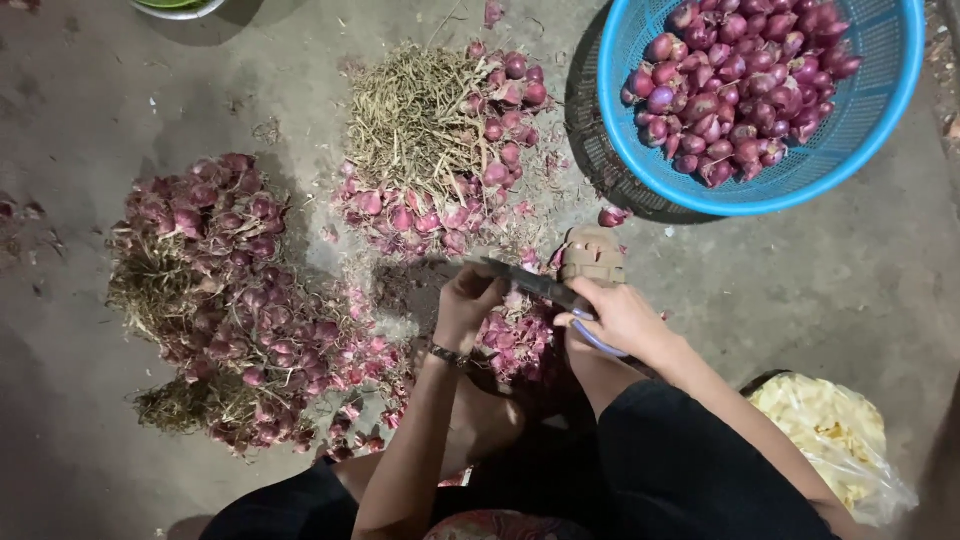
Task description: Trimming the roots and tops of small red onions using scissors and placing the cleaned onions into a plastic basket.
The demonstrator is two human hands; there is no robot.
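My right hand (620,315) grips a knife (530,283) by its pale blue handle, blade pointing left. My left hand (468,300), with a bracelet at the wrist, is closed around a small shallot just under the blade tip; the shallot itself is mostly hidden by the fingers. Below both hands lies a small heap of purple shallot skins and trimmings (515,340). A blue plastic basket (880,120) at the upper right holds many trimmed shallots (740,85).
Two piles of untrimmed shallots with dry roots lie on the concrete floor: one at left (220,300), one at upper centre (440,140). A sandalled foot (592,258) rests by the knife. A plastic bag of pale pieces (830,440) sits lower right.
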